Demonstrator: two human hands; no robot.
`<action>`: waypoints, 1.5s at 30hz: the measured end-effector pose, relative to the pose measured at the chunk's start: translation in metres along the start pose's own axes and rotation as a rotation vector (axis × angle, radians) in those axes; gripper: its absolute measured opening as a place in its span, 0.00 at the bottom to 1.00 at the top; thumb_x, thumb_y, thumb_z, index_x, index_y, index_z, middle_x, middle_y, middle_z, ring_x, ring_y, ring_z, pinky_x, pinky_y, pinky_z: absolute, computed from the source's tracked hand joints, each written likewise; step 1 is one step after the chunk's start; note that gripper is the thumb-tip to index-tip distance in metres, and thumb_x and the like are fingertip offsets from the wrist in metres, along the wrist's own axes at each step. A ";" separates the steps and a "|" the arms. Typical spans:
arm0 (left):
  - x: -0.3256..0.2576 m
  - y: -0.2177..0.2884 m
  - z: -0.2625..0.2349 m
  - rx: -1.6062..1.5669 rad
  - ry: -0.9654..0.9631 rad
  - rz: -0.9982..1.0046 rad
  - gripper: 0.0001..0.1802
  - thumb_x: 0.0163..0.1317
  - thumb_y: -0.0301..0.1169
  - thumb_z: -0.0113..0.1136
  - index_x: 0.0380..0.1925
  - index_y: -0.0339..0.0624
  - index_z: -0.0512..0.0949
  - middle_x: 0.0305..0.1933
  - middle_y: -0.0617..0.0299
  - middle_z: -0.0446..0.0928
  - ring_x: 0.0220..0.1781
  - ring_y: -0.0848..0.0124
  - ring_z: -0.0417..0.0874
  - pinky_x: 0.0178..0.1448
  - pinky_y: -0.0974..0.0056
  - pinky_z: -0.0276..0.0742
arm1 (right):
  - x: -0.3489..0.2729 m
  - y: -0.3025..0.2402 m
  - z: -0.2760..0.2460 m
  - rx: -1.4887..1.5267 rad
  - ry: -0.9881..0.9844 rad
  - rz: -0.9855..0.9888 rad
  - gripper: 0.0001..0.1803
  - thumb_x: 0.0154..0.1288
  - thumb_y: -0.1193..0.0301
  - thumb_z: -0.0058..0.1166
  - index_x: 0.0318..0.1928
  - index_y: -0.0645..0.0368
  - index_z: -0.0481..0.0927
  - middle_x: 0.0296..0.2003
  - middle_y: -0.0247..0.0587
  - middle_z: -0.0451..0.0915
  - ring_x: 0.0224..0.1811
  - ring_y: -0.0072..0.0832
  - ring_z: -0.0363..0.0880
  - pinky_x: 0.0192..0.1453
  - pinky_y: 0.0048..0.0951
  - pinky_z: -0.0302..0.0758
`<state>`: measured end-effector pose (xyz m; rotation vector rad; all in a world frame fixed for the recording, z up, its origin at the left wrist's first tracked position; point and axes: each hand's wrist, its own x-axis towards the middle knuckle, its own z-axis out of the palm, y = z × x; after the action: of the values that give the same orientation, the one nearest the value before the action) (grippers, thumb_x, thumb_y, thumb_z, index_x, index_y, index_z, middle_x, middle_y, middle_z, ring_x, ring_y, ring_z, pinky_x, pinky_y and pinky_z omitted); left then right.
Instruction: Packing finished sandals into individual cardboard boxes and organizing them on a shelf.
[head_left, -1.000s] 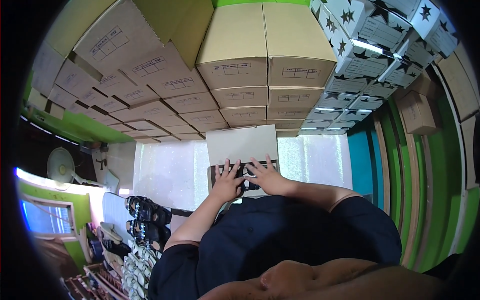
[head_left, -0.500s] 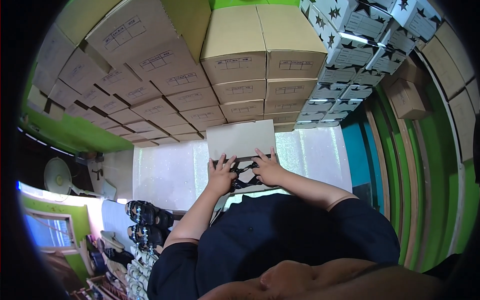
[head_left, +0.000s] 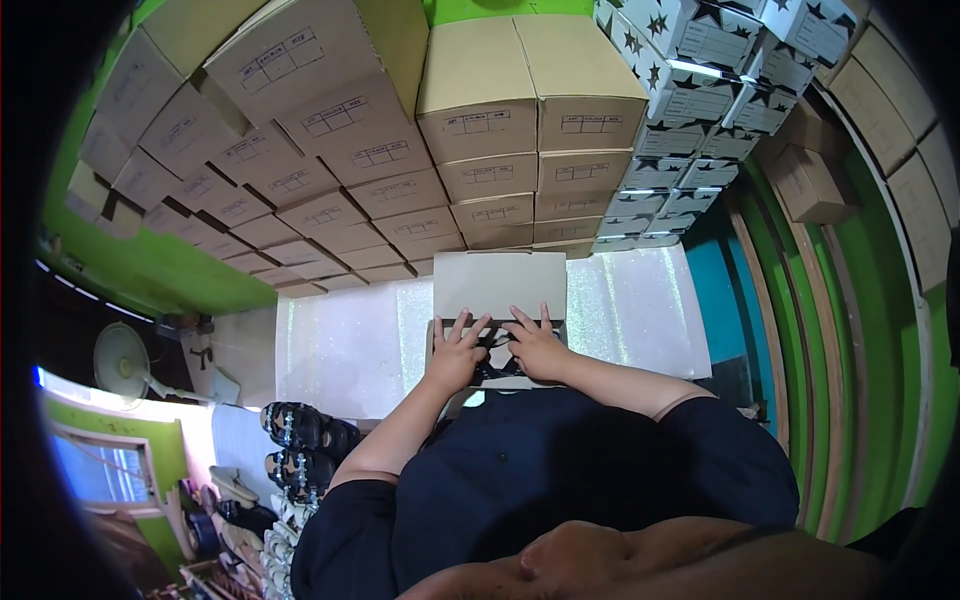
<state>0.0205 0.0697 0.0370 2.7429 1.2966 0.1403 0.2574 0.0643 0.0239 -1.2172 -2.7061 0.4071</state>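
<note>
Black strappy sandals [head_left: 490,372], partly hidden by the hands, lie in an open cardboard shoebox [head_left: 515,383], whose pale lid [head_left: 500,285] stands open at 12 o'clock. The left hand [head_left: 455,358] is at 9 o'clock of the sandals, its grip loose, fingers spread over the box's edge. The right hand [head_left: 538,352] is at 2 o'clock, two fingers stretched out, the others bent near the straps; whether its grip closes on them, I cannot tell. The box rests on a glittery white counter [head_left: 350,350]. Stacked brown cartons [head_left: 490,120] rise from 10 to 12 o'clock, star-printed white boxes [head_left: 695,100] at 1. Beaded black sandals [head_left: 297,450] sit at 8 o'clock, a fan [head_left: 121,360] at 9.
</note>
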 end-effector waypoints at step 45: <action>-0.060 -0.011 0.019 -0.170 -0.165 -0.293 0.40 0.72 0.47 0.48 0.77 0.42 0.49 0.83 0.49 0.43 0.82 0.48 0.46 0.77 0.35 0.50 | -0.092 0.047 0.003 0.151 0.005 0.521 0.39 0.75 0.54 0.43 0.79 0.51 0.46 0.81 0.38 0.40 0.82 0.47 0.39 0.76 0.68 0.45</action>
<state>-0.0235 0.0296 0.0144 2.3406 1.5405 -0.0006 0.3511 0.0245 0.0045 -1.8598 -2.2698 0.6501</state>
